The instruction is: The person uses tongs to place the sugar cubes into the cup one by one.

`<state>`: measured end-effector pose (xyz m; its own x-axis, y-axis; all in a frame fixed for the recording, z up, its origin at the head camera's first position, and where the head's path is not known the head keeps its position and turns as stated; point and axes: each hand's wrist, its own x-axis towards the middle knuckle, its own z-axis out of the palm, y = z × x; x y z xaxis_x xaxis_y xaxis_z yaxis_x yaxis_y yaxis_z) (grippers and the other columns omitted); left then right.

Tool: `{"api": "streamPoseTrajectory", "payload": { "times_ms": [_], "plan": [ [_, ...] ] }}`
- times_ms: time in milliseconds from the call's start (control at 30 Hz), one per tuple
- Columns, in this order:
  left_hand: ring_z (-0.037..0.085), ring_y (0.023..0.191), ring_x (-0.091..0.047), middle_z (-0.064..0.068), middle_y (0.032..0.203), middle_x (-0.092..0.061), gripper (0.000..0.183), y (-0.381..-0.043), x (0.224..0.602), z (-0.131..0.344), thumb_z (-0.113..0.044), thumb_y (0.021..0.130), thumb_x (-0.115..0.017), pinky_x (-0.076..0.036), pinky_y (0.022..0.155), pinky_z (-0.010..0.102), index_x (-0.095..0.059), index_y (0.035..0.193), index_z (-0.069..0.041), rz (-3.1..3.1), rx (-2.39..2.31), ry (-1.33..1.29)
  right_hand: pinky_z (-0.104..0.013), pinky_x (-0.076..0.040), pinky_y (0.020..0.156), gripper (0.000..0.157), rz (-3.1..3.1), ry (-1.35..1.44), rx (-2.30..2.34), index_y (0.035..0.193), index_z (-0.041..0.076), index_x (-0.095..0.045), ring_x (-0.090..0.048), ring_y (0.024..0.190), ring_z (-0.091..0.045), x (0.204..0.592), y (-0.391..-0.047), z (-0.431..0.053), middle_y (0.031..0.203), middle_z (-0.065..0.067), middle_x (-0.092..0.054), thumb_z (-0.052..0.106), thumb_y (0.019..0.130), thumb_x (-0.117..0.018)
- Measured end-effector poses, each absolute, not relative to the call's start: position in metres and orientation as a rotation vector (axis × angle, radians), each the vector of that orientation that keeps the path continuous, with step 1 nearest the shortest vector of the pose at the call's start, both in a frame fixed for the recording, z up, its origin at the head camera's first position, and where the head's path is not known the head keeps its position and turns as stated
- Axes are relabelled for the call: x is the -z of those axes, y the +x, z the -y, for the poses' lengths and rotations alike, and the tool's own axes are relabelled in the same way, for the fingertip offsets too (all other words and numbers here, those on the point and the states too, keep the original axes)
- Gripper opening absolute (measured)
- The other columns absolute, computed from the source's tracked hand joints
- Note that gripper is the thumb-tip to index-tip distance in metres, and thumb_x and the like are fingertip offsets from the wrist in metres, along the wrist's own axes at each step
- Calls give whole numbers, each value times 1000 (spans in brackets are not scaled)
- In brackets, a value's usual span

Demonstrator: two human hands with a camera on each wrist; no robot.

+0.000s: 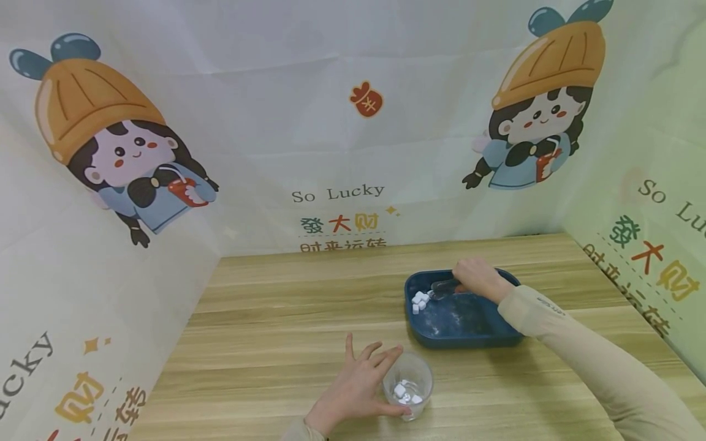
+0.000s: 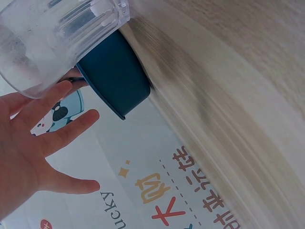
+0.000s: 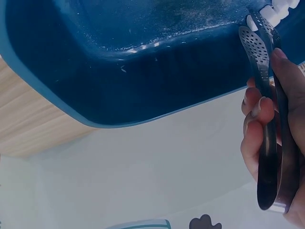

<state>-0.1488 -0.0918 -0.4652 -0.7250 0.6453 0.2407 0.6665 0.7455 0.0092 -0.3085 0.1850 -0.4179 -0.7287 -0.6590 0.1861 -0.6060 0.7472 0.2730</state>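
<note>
In the head view my left hand (image 1: 358, 380) holds a clear cup (image 1: 421, 373) between thumb and index finger, its other fingers spread out. Several small white cubes (image 1: 399, 390) lie inside the cup. My right hand (image 1: 478, 277) reaches over the blue tray (image 1: 469, 343) and grips metal tongs (image 3: 269, 157) with perforated ends. The tong tips (image 3: 257, 38) are by a white cube (image 3: 252, 23) in the right wrist view. More white cubes (image 1: 419, 301) are clustered at the tray's left end. Whether the tips pinch a cube is hard to tell.
A wood-grain table (image 1: 287, 306) carries the tray and the cup, with the tray behind and to the right of the cup. Printed cloth walls (image 1: 265, 122) stand at the back and both sides.
</note>
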Motion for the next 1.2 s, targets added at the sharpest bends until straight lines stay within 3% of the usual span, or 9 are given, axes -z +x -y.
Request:
{"api": "streamPoseTrajectory", "payload": {
  "times_ms": [467,667,833,933,1067,1200],
  "plan": [
    [26,120,-46,-8,131,-50,92,-147,462,90,-74,63,-55,-15,95,71,-39,134,-18,2764,97,-1025,-23,-39,44,27,2743,1001,289,54,11,-56,-45,44,-10,411,-294,-200,51,0,-53,27,63,-76],
    [25,119,-46,-8,130,-50,92,-148,464,90,-74,63,-55,-16,95,70,-39,134,-18,2761,73,-1021,-20,-25,43,37,2709,1016,227,49,14,-45,-29,45,-5,410,-285,-214,46,3,-44,27,61,-77],
    [25,119,-47,-8,130,-51,92,-148,464,90,-75,63,-54,-17,94,71,-39,134,-18,2743,70,-1025,-18,-18,47,34,2725,1043,158,50,14,-45,-21,48,-4,401,-272,-223,46,4,-41,24,63,-76],
    [25,118,-47,-8,130,-51,92,-149,465,90,-75,63,-54,-17,94,71,-39,134,-18,2732,68,-1031,-17,-23,44,29,2717,1046,159,52,13,-52,-28,45,-3,395,-264,-226,47,4,-47,25,64,-76],
    [25,119,-47,-8,130,-50,93,-149,465,90,-75,63,-53,-17,94,71,-39,134,-18,2735,71,-1036,-21,-41,43,19,2694,1069,194,64,9,-66,-50,45,-7,388,-254,-231,56,1,-61,26,65,-74],
    [26,119,-47,-8,131,-50,93,-149,464,90,-75,63,-53,-16,94,71,-38,134,-17,2743,80,-1035,-20,-41,41,22,2689,1075,197,73,8,-71,-53,44,-8,379,-242,-234,59,0,-65,29,67,-72]
  ]
}}
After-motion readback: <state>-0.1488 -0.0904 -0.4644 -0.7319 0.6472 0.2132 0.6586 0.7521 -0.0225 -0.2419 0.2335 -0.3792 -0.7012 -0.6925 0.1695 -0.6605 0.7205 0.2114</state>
